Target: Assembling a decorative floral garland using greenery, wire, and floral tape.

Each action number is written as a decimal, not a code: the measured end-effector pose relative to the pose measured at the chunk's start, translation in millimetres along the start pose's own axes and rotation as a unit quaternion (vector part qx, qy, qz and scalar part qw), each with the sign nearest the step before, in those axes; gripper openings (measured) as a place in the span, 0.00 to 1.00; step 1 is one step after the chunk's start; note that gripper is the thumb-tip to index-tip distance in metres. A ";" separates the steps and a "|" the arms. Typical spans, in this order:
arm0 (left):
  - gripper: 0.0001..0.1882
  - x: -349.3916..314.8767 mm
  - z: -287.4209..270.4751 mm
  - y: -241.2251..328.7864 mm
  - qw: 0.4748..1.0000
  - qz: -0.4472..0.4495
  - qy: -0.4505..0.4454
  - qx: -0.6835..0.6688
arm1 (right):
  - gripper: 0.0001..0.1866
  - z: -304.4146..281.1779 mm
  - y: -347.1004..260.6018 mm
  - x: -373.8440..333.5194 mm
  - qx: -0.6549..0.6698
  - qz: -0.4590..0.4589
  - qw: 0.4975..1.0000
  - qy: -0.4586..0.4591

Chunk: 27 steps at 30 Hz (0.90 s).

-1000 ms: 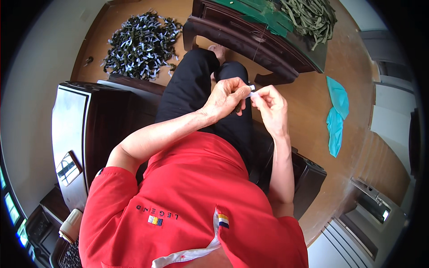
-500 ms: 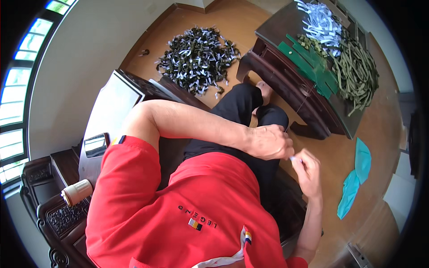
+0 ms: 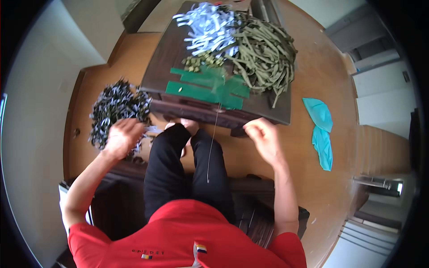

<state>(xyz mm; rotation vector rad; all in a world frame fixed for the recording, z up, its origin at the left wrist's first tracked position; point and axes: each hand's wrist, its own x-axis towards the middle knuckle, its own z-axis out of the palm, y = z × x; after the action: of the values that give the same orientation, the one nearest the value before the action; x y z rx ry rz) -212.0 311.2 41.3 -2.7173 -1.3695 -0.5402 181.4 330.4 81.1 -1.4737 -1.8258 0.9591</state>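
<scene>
My left hand (image 3: 124, 138), smeared by motion, is out to the left, in front of a floor pile of dark green and white strip pieces (image 3: 117, 107). A pale blurred strip (image 3: 153, 129) shows beside its fingertips; whether the fingers hold it I cannot tell. Near the table's front right corner my right hand (image 3: 264, 139) is closed, fingers curled, and what it may pinch is too small to make out. Between the hands a thin thread or wire (image 3: 212, 147) hangs from the table edge down over my legs.
The dark wooden table (image 3: 154, 73) bears white strips (image 3: 208, 29), long olive strips (image 3: 266, 53), small olive pieces (image 3: 196, 62) and green tape (image 3: 192, 89). Turquoise cloth (image 3: 319, 120) lies on the floor at right. My black-trousered legs (image 3: 163, 169) are before the table.
My hands, together around a small pale thing before, are now wide apart, the left one over toward the floor pile. The view has turned, bringing the table to the middle.
</scene>
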 end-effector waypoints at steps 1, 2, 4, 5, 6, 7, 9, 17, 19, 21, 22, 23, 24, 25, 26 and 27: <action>0.06 -24.3 10.0 -31.8 0.998 -0.046 -0.032 0.040 | 0.02 -14.8 19.7 13.9 -0.053 0.000 0.998 0.030; 0.09 -46.4 20.9 -61.8 0.987 -0.103 -0.100 0.077 | 0.02 -26.3 34.8 29.7 -0.091 -0.033 0.994 0.058; 0.18 -74.9 40.0 -109.7 0.943 -0.237 -0.199 0.124 | 0.04 -40.4 54.8 62.7 -0.252 -0.045 0.960 0.115; 0.21 -82.5 45.3 -119.7 0.942 -0.216 -0.152 0.208 | 0.06 -34.2 50.3 75.8 -0.309 -0.087 0.938 0.132; 0.25 -91.0 50.0 -126.8 0.932 -0.194 -0.103 0.290 | 0.08 -27.2 45.3 88.4 -0.364 -0.130 0.911 0.146; 0.25 -81.2 51.3 -125.5 0.933 -0.190 -0.107 0.285 | 0.08 -26.5 53.9 101.5 -0.365 -0.123 0.911 0.144; 0.26 -51.7 42.1 -110.6 0.962 -0.256 -0.040 0.086 | 0.08 -12.0 73.8 123.1 -0.516 -0.169 0.828 0.138; 0.16 78.6 -4.2 65.3 0.770 -0.236 -0.093 -0.585 | 0.05 -25.4 26.1 90.5 -0.258 -0.105 0.948 0.153; 0.21 109.2 19.7 103.4 0.586 -0.227 -0.120 -0.768 | 0.05 -30.7 4.9 58.6 -0.171 -0.065 0.973 0.144; 0.22 134.2 30.2 128.6 0.426 -0.306 -0.116 -0.843 | 0.05 -12.7 -3.9 28.6 -0.147 -0.053 0.979 0.130; 0.22 141.4 36.8 142.9 0.427 -0.305 -0.119 -0.843 | 0.05 -7.3 -13.0 -0.2 -0.146 -0.052 0.979 0.133; 0.22 146.6 45.7 154.7 0.369 -0.330 -0.093 -0.864 | 0.05 -1.1 -23.2 -29.6 -0.156 -0.083 0.976 0.123; 0.21 150.7 50.6 165.3 0.310 -0.348 -0.071 -0.882 | 0.05 0.5 -30.8 -55.6 -0.170 -0.113 0.972 0.120; 0.21 146.2 49.1 175.9 0.311 -0.350 -0.081 -0.880 | 0.04 4.3 -33.6 -81.8 -0.161 -0.107 0.975 0.114; 0.21 139.6 48.0 185.3 0.348 -0.326 -0.072 -0.876 | 0.04 7.3 -35.7 -106.0 -0.150 -0.101 0.978 0.106; 0.20 128.5 42.0 196.3 0.382 -0.305 -0.063 -0.870 | 0.04 9.7 -39.0 -132.6 -0.144 -0.089 0.980 0.106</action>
<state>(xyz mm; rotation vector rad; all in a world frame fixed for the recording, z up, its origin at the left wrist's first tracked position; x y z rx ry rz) 24.7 299.5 65.8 -2.1856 -2.6783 -3.7820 179.5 194.2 106.7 -1.4839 -1.9552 0.4452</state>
